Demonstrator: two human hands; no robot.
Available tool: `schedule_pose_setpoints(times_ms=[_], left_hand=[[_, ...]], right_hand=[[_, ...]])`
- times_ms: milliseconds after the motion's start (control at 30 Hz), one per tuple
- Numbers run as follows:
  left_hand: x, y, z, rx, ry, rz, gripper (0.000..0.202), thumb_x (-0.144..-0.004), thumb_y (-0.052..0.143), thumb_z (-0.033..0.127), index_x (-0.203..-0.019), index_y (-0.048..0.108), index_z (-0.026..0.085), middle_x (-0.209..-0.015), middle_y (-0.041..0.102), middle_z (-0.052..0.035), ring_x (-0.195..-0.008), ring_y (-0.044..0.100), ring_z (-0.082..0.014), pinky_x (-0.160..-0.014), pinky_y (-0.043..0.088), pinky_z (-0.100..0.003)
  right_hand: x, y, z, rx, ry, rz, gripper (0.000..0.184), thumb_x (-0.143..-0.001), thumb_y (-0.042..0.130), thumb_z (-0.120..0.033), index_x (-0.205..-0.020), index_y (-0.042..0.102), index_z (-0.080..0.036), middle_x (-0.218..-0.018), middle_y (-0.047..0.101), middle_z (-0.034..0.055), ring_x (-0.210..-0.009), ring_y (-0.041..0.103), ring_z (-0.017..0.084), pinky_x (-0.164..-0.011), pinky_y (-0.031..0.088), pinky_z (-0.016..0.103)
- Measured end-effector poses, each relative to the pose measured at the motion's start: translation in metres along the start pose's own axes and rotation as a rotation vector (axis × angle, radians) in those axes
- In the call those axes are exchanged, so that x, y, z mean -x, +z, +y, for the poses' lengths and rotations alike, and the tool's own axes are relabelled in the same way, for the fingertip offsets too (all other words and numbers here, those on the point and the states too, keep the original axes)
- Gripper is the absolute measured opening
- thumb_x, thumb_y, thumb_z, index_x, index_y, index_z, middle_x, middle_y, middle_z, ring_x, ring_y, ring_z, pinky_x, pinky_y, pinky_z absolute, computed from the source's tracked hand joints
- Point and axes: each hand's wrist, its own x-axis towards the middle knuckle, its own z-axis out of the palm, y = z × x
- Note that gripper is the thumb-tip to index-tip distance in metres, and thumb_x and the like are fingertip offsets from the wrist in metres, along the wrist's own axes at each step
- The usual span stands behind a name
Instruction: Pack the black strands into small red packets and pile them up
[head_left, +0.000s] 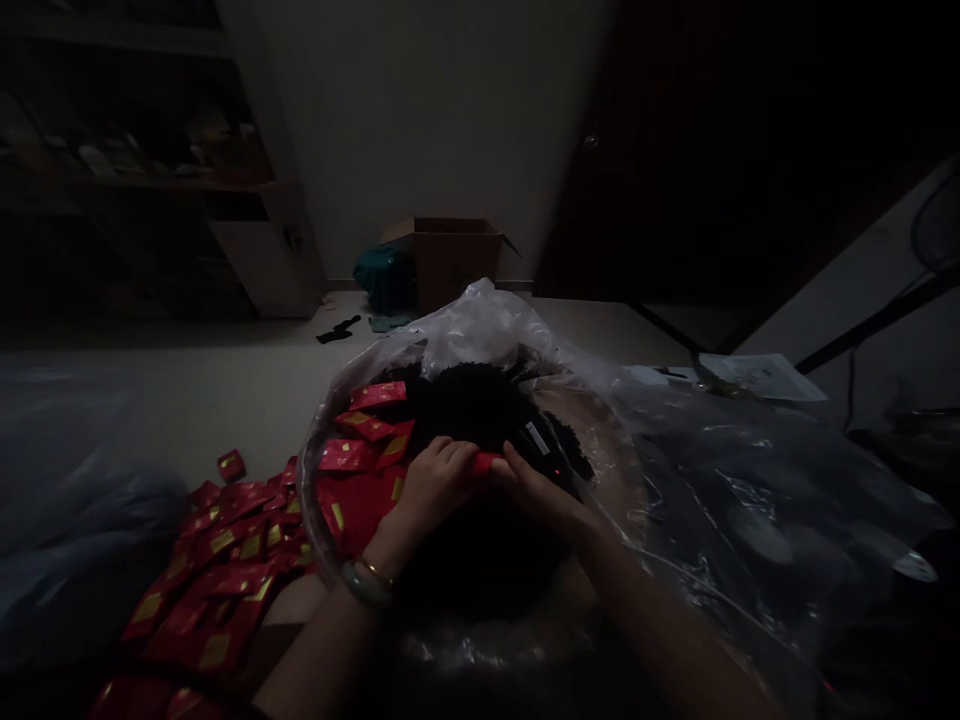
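My left hand [433, 487] and my right hand [536, 490] meet over a large clear plastic bag [600, 400] on my lap. Both pinch a small red packet [487, 461] between their fingertips. Under the hands lies a heap of dark fuzzy items [472, 400] inside the bag. A small black device with a white label [541, 443] sits just beyond my right fingers. On my left wrist is a pale green bangle [364, 583]. The light is very dim.
Several red packets with gold marks [225, 560] are strewn at the left, some inside the bag. On the floor by the far wall stand a cardboard box [450, 255] and a teal bag [386, 280]. Shelves [135, 160] rise at left; papers [757, 375] lie right.
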Motion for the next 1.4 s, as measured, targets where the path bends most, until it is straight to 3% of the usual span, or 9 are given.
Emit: schedule_pose_setpoints(times_ms=[167, 267, 367, 467, 667, 867, 1100, 1233, 1400], left_hand=[[-0.002, -0.001, -0.009, 0.139, -0.281, 0.125, 0.036, -0.07, 0.073, 0.021, -0.103, 0.06, 0.019, -0.096, 0.068, -0.006, -0.088, 0.061, -0.0213, -0.075, 0.05, -0.032], [-0.003, -0.001, -0.015, 0.22, -0.413, 0.199, 0.042, -0.066, 0.076, 0.024, -0.104, 0.061, 0.019, -0.096, 0.068, -0.0056, -0.086, 0.062, -0.0213, -0.075, 0.05, -0.033], [-0.004, -0.001, -0.018, 0.269, -0.484, 0.235, 0.045, -0.065, 0.077, 0.026, -0.106, 0.06, 0.019, -0.095, 0.068, -0.0054, -0.085, 0.063, -0.0214, -0.074, 0.05, -0.033], [-0.004, -0.002, -0.018, 0.31, -0.507, 0.255, 0.047, -0.064, 0.077, 0.025, -0.107, 0.06, 0.019, -0.096, 0.068, -0.0048, -0.084, 0.063, -0.0207, -0.073, 0.051, -0.032], [-0.004, -0.002, -0.017, 0.308, -0.51, 0.26, 0.046, -0.064, 0.077, 0.026, -0.107, 0.06, 0.02, -0.095, 0.068, -0.0045, -0.081, 0.063, -0.0195, -0.07, 0.051, -0.031], [-0.004, -0.001, -0.017, 0.267, -0.502, 0.252, 0.048, -0.063, 0.078, 0.028, -0.107, 0.06, 0.019, -0.093, 0.068, -0.0054, -0.083, 0.063, -0.0213, -0.072, 0.05, -0.032], [-0.004, 0.002, -0.018, 0.305, -0.489, 0.224, 0.044, -0.065, 0.076, 0.029, -0.105, 0.06, 0.019, -0.092, 0.068, -0.0046, -0.081, 0.063, -0.0201, -0.071, 0.05, -0.031], [-0.005, 0.002, -0.021, 0.345, -0.507, 0.257, 0.046, -0.064, 0.077, 0.029, -0.106, 0.06, 0.02, -0.094, 0.068, -0.0043, -0.082, 0.063, -0.0199, -0.073, 0.05, -0.031], [-0.006, 0.001, -0.026, 0.389, -0.539, 0.32, 0.045, -0.065, 0.075, 0.032, -0.106, 0.059, 0.021, -0.09, 0.068, -0.0031, -0.08, 0.064, -0.019, -0.069, 0.05, -0.029]], right_hand=[[-0.006, -0.033, -0.014, -0.252, 0.223, -0.083, 0.074, -0.09, 0.014, -0.066, -0.11, 0.064, -0.015, -0.1, 0.07, 0.014, -0.098, 0.065, 0.024, -0.085, 0.052, 0.042], [-0.003, -0.036, -0.012, 0.11, 0.319, -0.155, 0.06, -0.08, 0.05, -0.062, -0.117, 0.059, -0.016, -0.113, 0.063, 0.0144, -0.101, 0.062, 0.027, -0.086, 0.051, 0.044], [0.009, -0.009, -0.008, 0.608, 0.41, -0.437, 0.105, -0.051, 0.084, -0.04, -0.141, 0.036, -0.016, -0.14, 0.04, 0.0215, -0.118, 0.051, 0.036, -0.097, 0.042, 0.05], [0.023, 0.03, -0.004, 0.897, 0.462, -0.588, 0.127, -0.042, 0.089, -0.031, -0.148, 0.019, -0.02, -0.153, 0.011, 0.0259, -0.131, 0.029, 0.05, -0.094, 0.039, 0.061], [0.03, 0.056, 0.006, 1.017, 0.347, -0.518, 0.106, -0.046, 0.087, -0.018, -0.139, 0.037, -0.023, -0.154, 0.014, 0.0229, -0.127, 0.036, 0.047, -0.084, 0.049, 0.055], [0.022, 0.044, 0.016, 1.046, 0.295, -0.415, 0.071, -0.062, 0.074, -0.009, -0.126, 0.049, -0.024, -0.146, 0.031, 0.02, -0.117, 0.048, 0.038, -0.077, 0.053, 0.047], [-0.001, 0.012, 0.042, 0.773, 0.182, -0.049, 0.037, -0.078, 0.057, -0.008, -0.114, 0.058, -0.02, -0.127, 0.043, 0.0126, -0.111, 0.054, 0.023, -0.093, 0.048, 0.038], [-0.008, 0.008, 0.06, 0.658, 0.145, 0.053, 0.048, -0.08, 0.061, -0.019, -0.127, 0.05, -0.02, -0.134, 0.037, 0.0154, -0.124, 0.045, 0.026, -0.103, 0.04, 0.042], [-0.028, 0.024, 0.057, 0.794, 0.218, -0.085, 0.083, -0.072, 0.073, -0.038, -0.143, 0.032, -0.024, -0.15, 0.018, 0.0193, -0.134, 0.027, 0.036, -0.103, 0.033, 0.052]])
